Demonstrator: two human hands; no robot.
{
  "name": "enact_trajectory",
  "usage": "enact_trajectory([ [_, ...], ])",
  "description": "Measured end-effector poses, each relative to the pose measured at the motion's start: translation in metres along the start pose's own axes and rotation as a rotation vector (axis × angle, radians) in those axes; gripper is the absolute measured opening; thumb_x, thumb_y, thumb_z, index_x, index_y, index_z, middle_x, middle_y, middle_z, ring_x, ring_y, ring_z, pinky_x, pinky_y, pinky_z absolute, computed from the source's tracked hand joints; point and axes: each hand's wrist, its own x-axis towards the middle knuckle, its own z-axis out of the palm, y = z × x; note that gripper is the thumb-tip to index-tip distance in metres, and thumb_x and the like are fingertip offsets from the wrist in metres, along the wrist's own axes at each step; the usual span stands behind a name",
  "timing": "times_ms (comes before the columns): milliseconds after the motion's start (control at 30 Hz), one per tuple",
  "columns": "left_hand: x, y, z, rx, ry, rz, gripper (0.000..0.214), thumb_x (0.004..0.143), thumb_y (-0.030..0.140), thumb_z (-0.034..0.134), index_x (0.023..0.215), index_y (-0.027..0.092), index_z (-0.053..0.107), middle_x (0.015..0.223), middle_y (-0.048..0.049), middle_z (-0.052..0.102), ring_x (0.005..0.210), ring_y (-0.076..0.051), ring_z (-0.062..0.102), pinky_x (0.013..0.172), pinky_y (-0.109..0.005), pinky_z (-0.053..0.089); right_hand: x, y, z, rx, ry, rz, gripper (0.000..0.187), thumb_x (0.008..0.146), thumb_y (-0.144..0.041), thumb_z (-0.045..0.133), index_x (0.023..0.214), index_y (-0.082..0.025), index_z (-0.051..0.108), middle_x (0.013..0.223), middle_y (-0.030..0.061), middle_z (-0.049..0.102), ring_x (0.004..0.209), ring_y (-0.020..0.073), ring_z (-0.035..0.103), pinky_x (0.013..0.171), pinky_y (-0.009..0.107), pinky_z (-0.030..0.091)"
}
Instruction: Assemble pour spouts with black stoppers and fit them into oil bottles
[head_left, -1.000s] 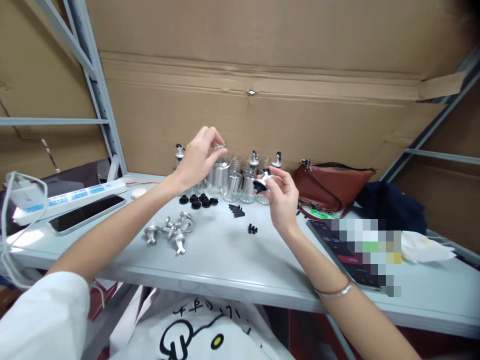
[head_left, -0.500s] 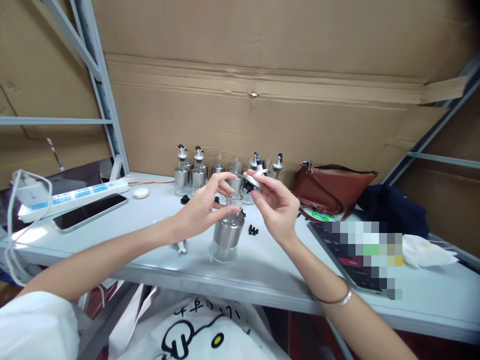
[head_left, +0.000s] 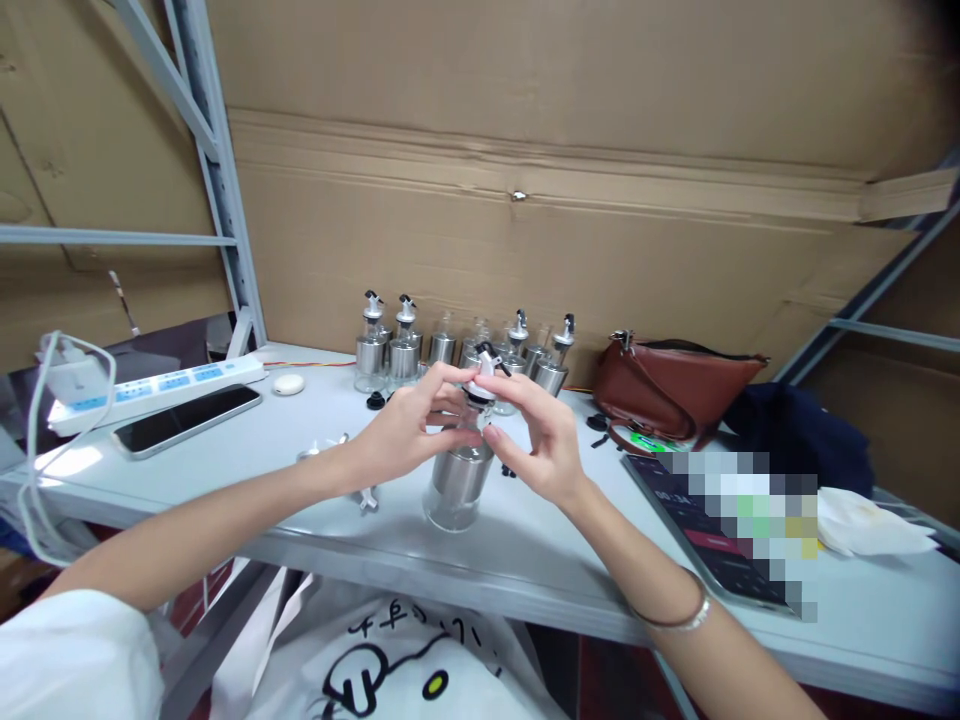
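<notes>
A small glass bottle with a steel sleeve (head_left: 457, 482) stands on the grey table (head_left: 525, 560) near its front edge. My left hand (head_left: 405, 430) grips the bottle's neck with closed fingers. My right hand (head_left: 536, 440) pinches a pourer spout cap (head_left: 480, 378) and holds it on the bottle's mouth. Loose metal spouts (head_left: 365, 497) lie just behind my left hand, partly hidden.
Several more bottles (head_left: 405, 345), some with spouts, stand in a row at the cardboard wall. Black stoppers (head_left: 375, 401) lie before them. A phone (head_left: 187, 419) and power strip (head_left: 150, 385) lie left; a brown bag (head_left: 675, 385) and a dark tablet (head_left: 720, 540) right.
My left hand carried the bottle from the back row to the table's front. My right hand brought the spout cap over and down onto the bottle's mouth.
</notes>
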Motion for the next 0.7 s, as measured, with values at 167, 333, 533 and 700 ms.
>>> enact_trajectory([
  [167,-0.002,-0.008,0.006,-0.098,0.018,-0.007,0.031,0.079,0.026,0.066,0.103,0.021,0.046,0.096,-0.0034,0.067,0.088,-0.016,0.066,0.083,-0.034,0.055,-0.005,0.002,0.002,-0.004,0.061,-0.006,0.031,0.078,-0.02,0.055,0.107,-0.028,0.065,0.098,0.0052,0.069,0.09,0.0221,0.061,0.08,0.039,0.051],
  [333,-0.002,-0.008,0.009,-0.146,0.059,-0.04,0.026,0.079,0.031,0.066,0.096,0.02,0.05,0.105,-0.0052,0.068,0.093,-0.019,0.067,0.087,-0.038,0.054,-0.009,0.005,0.005,-0.004,0.098,0.007,0.028,0.077,-0.016,0.055,0.1,-0.027,0.067,0.095,0.0054,0.068,0.087,0.021,0.063,0.075,0.036,0.053],
  [533,-0.004,-0.006,0.009,-0.149,0.072,-0.021,0.024,0.078,0.026,0.066,0.093,0.02,0.048,0.108,-0.0054,0.067,0.095,-0.018,0.067,0.086,-0.037,0.055,-0.012,0.009,0.009,-0.023,0.065,-0.024,0.033,0.08,-0.017,0.055,0.111,-0.028,0.054,0.101,0.0063,0.065,0.093,0.0211,0.063,0.079,0.038,0.054],
  [700,0.018,0.002,-0.01,-0.093,0.105,0.021,0.03,0.075,0.021,0.068,0.096,0.019,0.046,0.096,-0.0049,0.068,0.09,-0.018,0.067,0.081,-0.036,0.055,-0.012,0.019,0.012,0.067,0.139,-0.025,0.054,0.083,-0.023,0.056,0.129,-0.031,0.027,0.131,0.0108,0.048,0.11,0.0227,0.058,0.094,0.044,0.049],
])
